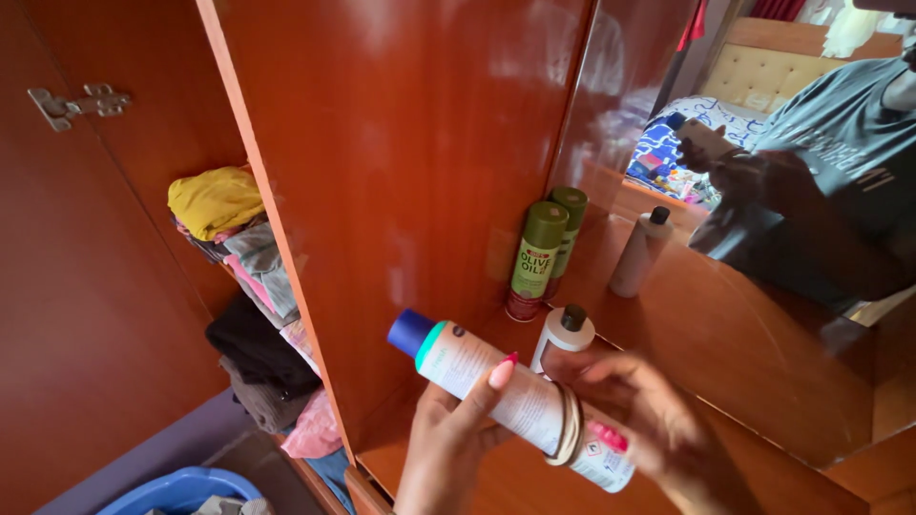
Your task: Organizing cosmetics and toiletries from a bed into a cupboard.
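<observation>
Near the bottom of the view, both hands grip a white bottle (520,405) with a blue cap: the left hand (448,439) wraps its middle, fingers closed, and the right hand (658,429) clasps its lower end. Just beyond, on the wooden shelf (725,353), stand a small white bottle (563,336) and a green spray can (534,259); far left, folded clothes (253,315) fill the open wardrobe
</observation>
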